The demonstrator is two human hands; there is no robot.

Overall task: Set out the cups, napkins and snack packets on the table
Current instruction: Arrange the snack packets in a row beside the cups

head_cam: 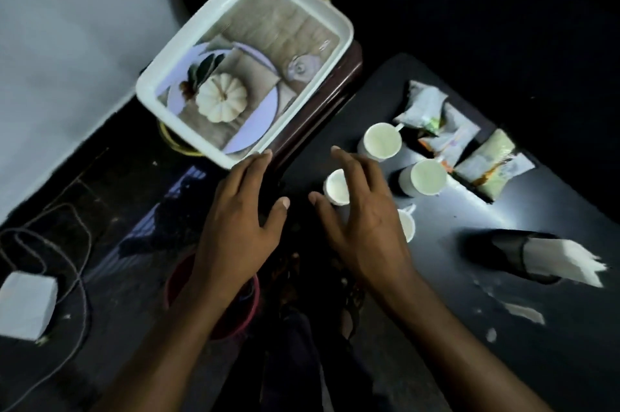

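Several white cups stand on the dark table (553,327): one at the back (382,140), one further right (426,177), one (336,186) partly behind my right hand's fingers, and one (407,223) mostly hidden under that hand. Several snack packets (446,129) lie in a row behind the cups. A black holder with white napkins (536,255) lies at the right. My left hand (235,227) hovers with fingers spread, its fingertips by the tray's near corner. My right hand (362,217) hovers spread over the near cups, holding nothing.
A white tray (188,52) with a pumpkin picture rests on a dark brown stand at the table's left end. On the floor below are a red tub (235,317), a white box (27,304) and a cable (77,274).
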